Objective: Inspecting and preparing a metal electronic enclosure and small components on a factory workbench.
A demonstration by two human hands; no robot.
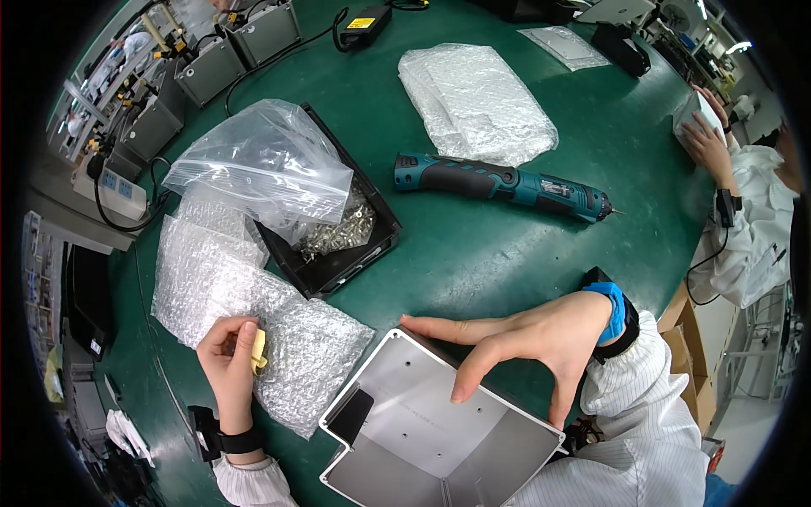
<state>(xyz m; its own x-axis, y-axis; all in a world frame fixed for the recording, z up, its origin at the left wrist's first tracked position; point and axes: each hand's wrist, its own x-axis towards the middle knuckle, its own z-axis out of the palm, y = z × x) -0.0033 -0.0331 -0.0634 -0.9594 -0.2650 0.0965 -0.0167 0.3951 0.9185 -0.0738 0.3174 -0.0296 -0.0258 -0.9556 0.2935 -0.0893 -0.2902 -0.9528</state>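
My left hand (228,359) pinches a small pale-yellow piece (258,350) between thumb and fingers, beside the bubble wrap; its exact kind is hard to make out. In front of me an open grey metal box housing (431,422) lies with its hollow side up, a notch in its left wall and several small holes inside. My right hand (532,342) grips its far edge, fingers spread along the rim, with one fingertip reaching over the inside. Bubble wrap sheets (312,355) lie between the left hand and the housing.
Beyond the wrap stands a black bin (338,275) of small screws with a clear zip bag (262,169) over it. A teal cordless screwdriver (507,186) lies across the green table, near folded bubble wrap (477,101). At the right, another person's hands (710,144) hold a white box.
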